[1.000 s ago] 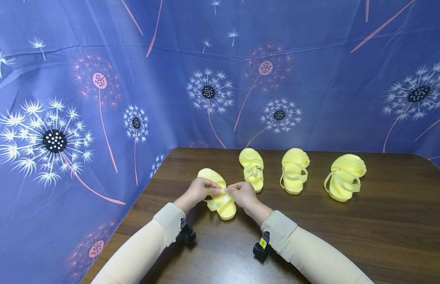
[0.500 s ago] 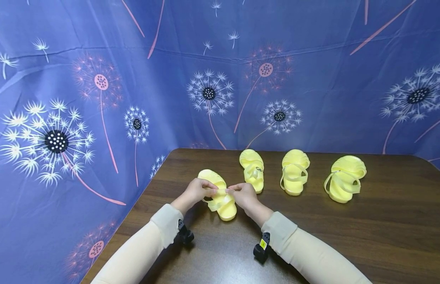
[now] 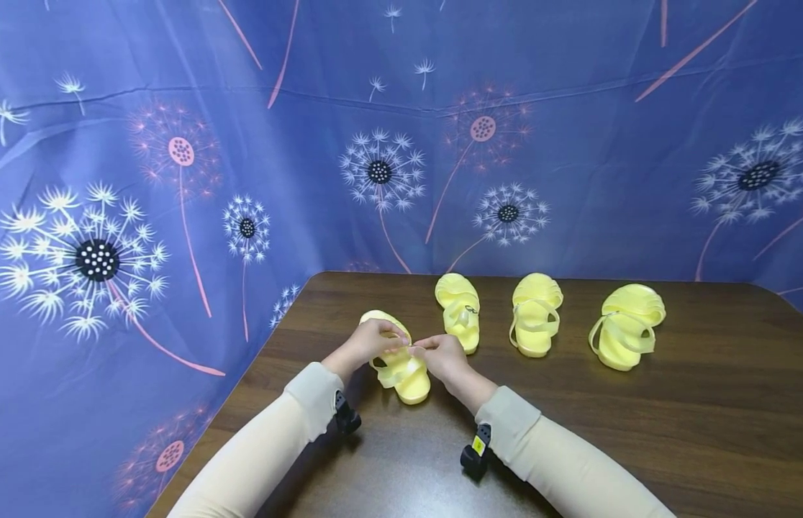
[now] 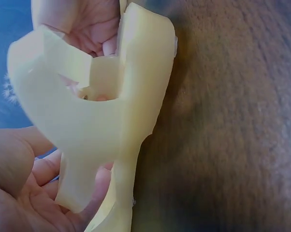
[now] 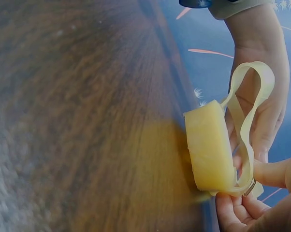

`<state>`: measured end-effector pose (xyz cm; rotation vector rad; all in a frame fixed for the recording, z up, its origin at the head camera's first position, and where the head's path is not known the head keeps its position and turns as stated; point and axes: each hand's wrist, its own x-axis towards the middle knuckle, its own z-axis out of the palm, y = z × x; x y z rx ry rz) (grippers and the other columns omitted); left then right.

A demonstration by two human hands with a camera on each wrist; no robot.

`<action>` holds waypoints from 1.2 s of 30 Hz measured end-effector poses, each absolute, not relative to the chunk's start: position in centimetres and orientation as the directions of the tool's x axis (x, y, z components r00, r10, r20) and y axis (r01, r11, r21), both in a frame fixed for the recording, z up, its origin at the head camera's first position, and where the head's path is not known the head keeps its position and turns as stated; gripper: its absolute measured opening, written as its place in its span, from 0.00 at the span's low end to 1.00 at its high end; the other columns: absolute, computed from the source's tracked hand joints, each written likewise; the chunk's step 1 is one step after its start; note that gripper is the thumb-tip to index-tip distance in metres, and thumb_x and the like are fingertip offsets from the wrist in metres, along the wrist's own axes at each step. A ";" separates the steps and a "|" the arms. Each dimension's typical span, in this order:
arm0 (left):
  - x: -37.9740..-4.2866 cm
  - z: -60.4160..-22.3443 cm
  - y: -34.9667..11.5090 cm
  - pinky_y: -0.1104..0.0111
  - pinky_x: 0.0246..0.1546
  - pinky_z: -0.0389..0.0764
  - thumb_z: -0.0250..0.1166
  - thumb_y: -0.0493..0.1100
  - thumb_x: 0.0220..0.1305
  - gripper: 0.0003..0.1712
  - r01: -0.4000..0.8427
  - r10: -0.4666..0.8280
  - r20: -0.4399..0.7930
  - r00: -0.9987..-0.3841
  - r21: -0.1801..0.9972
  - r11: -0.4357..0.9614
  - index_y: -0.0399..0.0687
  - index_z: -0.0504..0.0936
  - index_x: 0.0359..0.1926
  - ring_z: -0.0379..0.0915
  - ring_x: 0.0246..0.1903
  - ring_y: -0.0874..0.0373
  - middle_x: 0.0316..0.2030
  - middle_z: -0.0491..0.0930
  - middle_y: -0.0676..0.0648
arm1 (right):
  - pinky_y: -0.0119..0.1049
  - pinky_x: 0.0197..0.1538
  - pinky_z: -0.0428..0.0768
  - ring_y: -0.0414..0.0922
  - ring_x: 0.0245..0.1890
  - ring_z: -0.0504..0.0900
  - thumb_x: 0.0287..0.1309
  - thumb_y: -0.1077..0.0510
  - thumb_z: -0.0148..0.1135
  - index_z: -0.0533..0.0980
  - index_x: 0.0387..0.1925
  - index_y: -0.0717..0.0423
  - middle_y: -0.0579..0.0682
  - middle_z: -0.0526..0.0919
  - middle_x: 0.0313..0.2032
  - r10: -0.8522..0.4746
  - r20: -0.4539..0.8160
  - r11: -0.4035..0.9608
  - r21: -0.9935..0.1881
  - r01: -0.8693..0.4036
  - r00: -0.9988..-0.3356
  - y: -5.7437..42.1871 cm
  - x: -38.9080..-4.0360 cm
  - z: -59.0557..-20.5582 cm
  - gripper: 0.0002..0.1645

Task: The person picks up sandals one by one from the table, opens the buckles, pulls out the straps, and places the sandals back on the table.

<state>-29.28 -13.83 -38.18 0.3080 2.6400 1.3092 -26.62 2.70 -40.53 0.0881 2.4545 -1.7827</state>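
Observation:
A yellow sandal point(image 3: 412, 389) lies on the wooden table at the left, its toe end pointing away. My left hand point(image 3: 373, 341) is over its upper, fingertips pinching near the strap point(image 5: 254, 116). From the other side my right hand point(image 3: 445, 357) pinches the strap beside a small metal buckle point(image 5: 250, 187). The two hands' fingertips nearly meet. In the left wrist view, the sandal's pale bands point(image 4: 73, 106) stand in front of the fingers and partly hide them. The strap makes a raised loop at the heel in the right wrist view.
Behind and to the right stand three more yellow sandals: one with a twisted strap point(image 3: 462, 316), a middle one point(image 3: 534, 316) and a right one point(image 3: 627, 327). A blue dandelion-print cloth point(image 3: 570, 144) hangs along the back and left edges of the brown table point(image 3: 712, 403).
My left hand has shifted slightly right, its fingertips closer to those of my right hand. The right hand and the sandal have barely moved.

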 end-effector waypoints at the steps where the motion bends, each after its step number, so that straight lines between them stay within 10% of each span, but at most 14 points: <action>1: -29.3 -38.3 -13.8 0.66 0.36 0.84 0.68 0.42 0.62 0.10 0.109 0.266 -0.070 -0.962 0.790 0.604 0.38 0.85 0.39 0.81 0.33 0.56 0.38 0.85 0.45 | 0.33 0.40 0.79 0.46 0.41 0.78 0.57 0.59 0.66 0.83 0.37 0.64 0.59 0.84 0.44 -0.018 -0.123 0.306 -0.945 0.111 -0.992 2.7 -26.6 -40.6 0.10; 36: -28.5 -38.2 -14.3 0.73 0.25 0.76 0.69 0.43 0.60 0.09 0.118 0.200 -0.041 -0.979 0.689 0.716 0.41 0.88 0.30 0.72 0.26 0.63 0.29 0.86 0.49 | 0.31 0.38 0.80 0.45 0.40 0.79 0.58 0.59 0.67 0.83 0.37 0.64 0.59 0.83 0.44 0.017 -0.124 0.260 -0.958 0.124 -0.992 2.3 -26.6 -40.9 0.10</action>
